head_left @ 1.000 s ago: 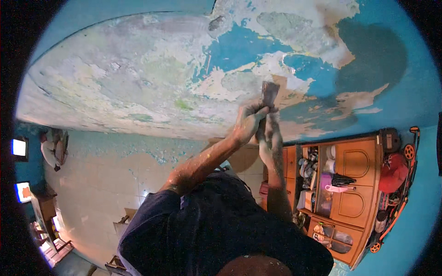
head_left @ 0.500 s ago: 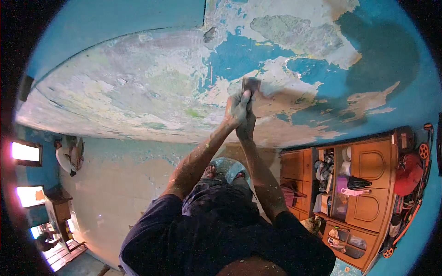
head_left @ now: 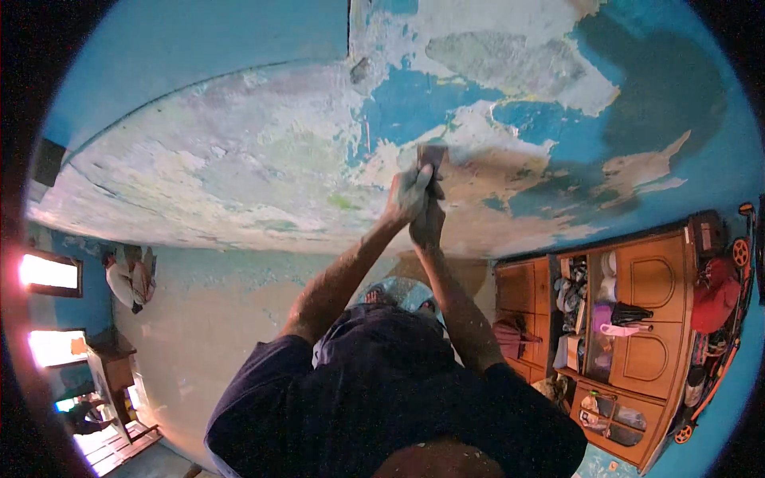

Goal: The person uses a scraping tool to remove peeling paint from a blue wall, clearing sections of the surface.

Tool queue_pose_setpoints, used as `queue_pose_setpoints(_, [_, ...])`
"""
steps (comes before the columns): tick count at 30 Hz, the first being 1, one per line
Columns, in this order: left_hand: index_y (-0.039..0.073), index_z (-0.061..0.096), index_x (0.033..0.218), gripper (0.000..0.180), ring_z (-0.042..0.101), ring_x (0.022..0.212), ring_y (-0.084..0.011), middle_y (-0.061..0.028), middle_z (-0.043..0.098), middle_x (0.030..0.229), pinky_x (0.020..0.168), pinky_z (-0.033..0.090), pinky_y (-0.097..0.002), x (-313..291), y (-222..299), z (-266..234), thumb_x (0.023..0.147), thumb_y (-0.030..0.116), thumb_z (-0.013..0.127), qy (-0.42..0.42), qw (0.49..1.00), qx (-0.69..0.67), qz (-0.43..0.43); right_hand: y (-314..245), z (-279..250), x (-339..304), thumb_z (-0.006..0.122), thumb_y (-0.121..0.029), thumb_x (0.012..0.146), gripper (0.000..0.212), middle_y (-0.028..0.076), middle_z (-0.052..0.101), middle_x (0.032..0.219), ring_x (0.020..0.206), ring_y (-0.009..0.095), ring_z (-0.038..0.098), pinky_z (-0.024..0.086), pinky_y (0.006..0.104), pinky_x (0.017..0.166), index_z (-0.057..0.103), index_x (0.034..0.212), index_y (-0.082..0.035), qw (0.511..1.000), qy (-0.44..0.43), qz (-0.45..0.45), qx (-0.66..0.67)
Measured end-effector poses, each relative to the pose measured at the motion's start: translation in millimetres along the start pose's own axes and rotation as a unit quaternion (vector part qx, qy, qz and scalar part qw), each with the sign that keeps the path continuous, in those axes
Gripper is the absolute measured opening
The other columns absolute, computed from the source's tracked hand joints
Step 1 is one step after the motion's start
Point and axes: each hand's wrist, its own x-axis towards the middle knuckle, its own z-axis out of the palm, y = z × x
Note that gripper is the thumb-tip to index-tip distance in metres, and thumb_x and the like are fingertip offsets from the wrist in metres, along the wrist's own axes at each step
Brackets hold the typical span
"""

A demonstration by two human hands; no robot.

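Note:
Both hands are stacked on one wall scraper (head_left: 433,154), its broad grey-brown blade against a wall (head_left: 247,151) of peeling blue paint and pale bare plaster. Uppermost is my left hand (head_left: 407,194), closed near the blade with its thumb pointing up along the tool. Just below and to its right, my right hand (head_left: 430,220) wraps the lower part; most of the handle is hidden by the fingers. Around the blade lie a remaining blue patch (head_left: 422,103) above and chipped whitish edges to the right. Flecks of paint dot both forearms.
To the right stands a brown wooden cabinet (head_left: 645,319) with open shelves of goods. Beside it are a red bag (head_left: 715,295) and an orange-wheeled folded frame (head_left: 741,252). Leftward, a wooden piece of furniture (head_left: 111,370) stands by bright windows (head_left: 52,273). My feet (head_left: 374,295) show below.
The scraper blade sits slightly lower in the picture, and is sharper than before. Both hands keep their grip. The whole view has shifted a little.

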Motion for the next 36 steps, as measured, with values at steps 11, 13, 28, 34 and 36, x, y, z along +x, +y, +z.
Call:
queue_pose_setpoints(11, [0.001, 0.060, 0.077, 0.040, 0.044, 0.050, -0.0084, 0.0009, 0.050, 0.058, 0.046, 0.033, -0.0250, 4.9, -3.9, 5.0, 0.094, 0.035, 0.047, 0.047, 0.998, 0.004, -0.049, 4.9, 18.8, 11.8, 0.045, -0.032, 0.095, 0.036, 0.006, 0.061, 0.091, 0.081, 0.014, 0.056, 0.045, 0.0269, 0.073, 0.048, 0.121, -0.008, 0.980, 0.036, 0.153, 0.123])
queue_pose_setpoints(13, [0.001, 0.057, 0.071, 0.043, 0.041, 0.044, -0.0084, 0.0010, 0.046, 0.053, 0.043, 0.032, -0.0255, 1.2, 2.9, 8.9, 0.093, 0.036, 0.047, 0.065, 0.997, 0.033, -0.014, 1.5, 23.5, 11.6, 0.046, -0.028, 0.095, 0.028, 0.003, 0.058, 0.085, 0.077, 0.011, 0.052, 0.044, 0.0253, 0.069, 0.052, 0.110, -0.005, 0.961, 0.064, 0.163, 0.213])
queue_pose_setpoints(28, [-0.001, 0.059, 0.074, 0.038, 0.042, 0.049, -0.0079, 0.0009, 0.046, 0.052, 0.046, 0.034, -0.0265, -12.7, 4.1, 0.5, 0.093, 0.031, 0.048, 0.097, 0.992, 0.032, -0.073, -12.2, 22.5, -13.7, 0.046, -0.046, 0.089, 0.050, 0.015, 0.064, 0.077, 0.070, 0.025, 0.062, 0.046, 0.0364, 0.061, 0.051, 0.117, -0.006, 0.993, 0.074, 0.069, 0.057])
queue_pose_setpoints(34, [-0.002, 0.063, 0.082, 0.034, 0.050, 0.056, -0.0090, -0.0019, 0.057, 0.063, 0.052, 0.040, -0.0246, -19.0, 2.1, -16.8, 0.093, 0.028, 0.050, 0.052, 0.997, 0.062, -0.003, 2.1, 5.7, -16.7, 0.037, -0.037, 0.094, 0.038, 0.013, 0.061, 0.069, 0.062, 0.024, 0.061, 0.045, 0.0386, 0.055, 0.054, 0.103, -0.004, 0.992, -0.082, 0.052, 0.080])
queue_pose_setpoints(36, [-0.002, 0.064, 0.084, 0.033, 0.052, 0.057, -0.0097, -0.0030, 0.060, 0.067, 0.054, 0.042, -0.0241, -24.3, -7.7, -22.5, 0.093, 0.027, 0.050, 0.019, 0.998, 0.055, -0.013, 28.5, 11.5, -22.9, 0.041, -0.025, 0.095, 0.024, 0.005, 0.053, 0.058, 0.050, 0.014, 0.054, 0.041, 0.0298, 0.045, 0.053, 0.093, -0.004, 0.973, -0.107, -0.033, 0.202])
